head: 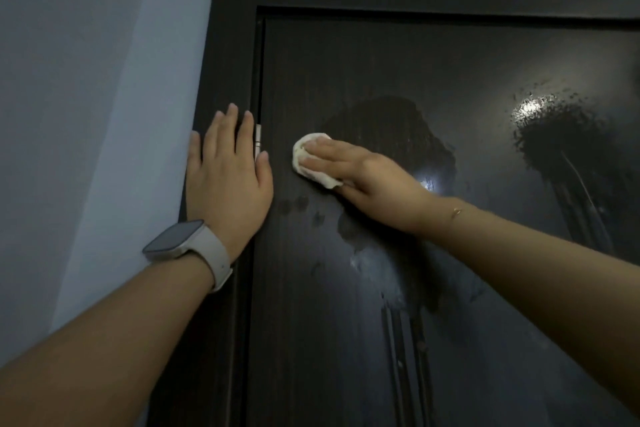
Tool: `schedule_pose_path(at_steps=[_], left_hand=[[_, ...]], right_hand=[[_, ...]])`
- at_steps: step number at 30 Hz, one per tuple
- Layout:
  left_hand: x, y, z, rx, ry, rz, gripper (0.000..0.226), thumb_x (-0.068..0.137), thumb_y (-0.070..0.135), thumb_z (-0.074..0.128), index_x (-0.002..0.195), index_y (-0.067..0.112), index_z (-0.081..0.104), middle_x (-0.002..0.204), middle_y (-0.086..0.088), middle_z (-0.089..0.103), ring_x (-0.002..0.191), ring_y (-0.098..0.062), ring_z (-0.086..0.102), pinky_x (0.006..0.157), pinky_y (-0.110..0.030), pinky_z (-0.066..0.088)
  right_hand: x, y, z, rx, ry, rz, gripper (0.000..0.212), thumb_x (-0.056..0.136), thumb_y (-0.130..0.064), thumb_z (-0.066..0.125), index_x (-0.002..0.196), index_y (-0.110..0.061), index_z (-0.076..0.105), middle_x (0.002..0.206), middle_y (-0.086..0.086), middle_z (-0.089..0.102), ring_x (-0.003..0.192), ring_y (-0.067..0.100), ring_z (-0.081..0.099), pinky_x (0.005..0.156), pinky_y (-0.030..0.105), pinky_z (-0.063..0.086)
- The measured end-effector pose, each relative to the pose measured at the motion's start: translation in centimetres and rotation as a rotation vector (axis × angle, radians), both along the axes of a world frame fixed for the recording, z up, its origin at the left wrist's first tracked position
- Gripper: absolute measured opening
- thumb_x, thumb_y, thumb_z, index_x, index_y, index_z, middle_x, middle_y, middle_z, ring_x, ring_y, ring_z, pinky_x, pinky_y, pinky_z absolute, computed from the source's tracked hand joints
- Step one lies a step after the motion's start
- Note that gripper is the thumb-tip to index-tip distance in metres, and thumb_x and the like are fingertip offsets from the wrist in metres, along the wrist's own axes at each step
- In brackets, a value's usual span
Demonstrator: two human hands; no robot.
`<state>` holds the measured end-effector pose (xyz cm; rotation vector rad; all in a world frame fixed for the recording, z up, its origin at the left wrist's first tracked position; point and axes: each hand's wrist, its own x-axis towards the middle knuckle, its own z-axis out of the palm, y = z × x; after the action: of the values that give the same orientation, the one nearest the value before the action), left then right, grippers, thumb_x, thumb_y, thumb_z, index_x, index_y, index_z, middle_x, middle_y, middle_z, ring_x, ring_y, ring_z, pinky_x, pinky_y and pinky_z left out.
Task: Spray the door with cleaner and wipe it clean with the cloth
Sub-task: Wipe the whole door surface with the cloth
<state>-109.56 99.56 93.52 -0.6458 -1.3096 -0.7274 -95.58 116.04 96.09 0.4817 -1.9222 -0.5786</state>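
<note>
The dark door [398,288] fills the right of the view, wet in patches with droplets and runs of cleaner. My right hand [363,172] presses a small white cloth [311,158] flat against the door near its hinge side, with the fingers straight over the cloth. My left hand [230,177] lies flat with spread fingers on the dark door frame [225,45], and a pale watch sits on its wrist. No spray bottle is in view.
A silver hinge [258,142] sits between the frame and the door, right beside my left fingertips. A pale blue-grey wall [86,97] runs along the left of the frame. A bright light reflection [530,107] glares on the wet upper right of the door.
</note>
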Motion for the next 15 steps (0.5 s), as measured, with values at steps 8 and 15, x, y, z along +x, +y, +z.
schedule_pose_path(at_steps=[8, 15], left_hand=[[-0.5, 0.1, 0.1, -0.008, 0.017, 0.039, 0.063, 0.096, 0.035, 0.028, 0.153, 0.008, 0.029, 0.16, -0.014, 0.027, 0.148, -0.029, 0.025, 0.122, -0.05, 0.016], [-0.4, 0.1, 0.2, -0.019, -0.001, 0.049, 0.056, 0.1, 0.027, 0.037, 0.152, 0.008, 0.032, 0.16, -0.014, 0.028, 0.148, -0.03, 0.025, 0.12, -0.052, 0.018]], right_hand=[[1.4, 3.4, 7.8, -0.338, 0.446, -0.015, 0.036, 0.104, -0.026, 0.044, 0.137, -0.017, 0.056, 0.147, 0.0, 0.049, 0.137, 0.01, 0.04, 0.114, 0.015, 0.024], [-4.2, -3.3, 7.2, -0.101, 0.201, 0.052, 0.039, 0.1, -0.013, 0.049, 0.139, -0.01, 0.053, 0.148, 0.008, 0.048, 0.139, 0.019, 0.039, 0.118, 0.026, 0.024]])
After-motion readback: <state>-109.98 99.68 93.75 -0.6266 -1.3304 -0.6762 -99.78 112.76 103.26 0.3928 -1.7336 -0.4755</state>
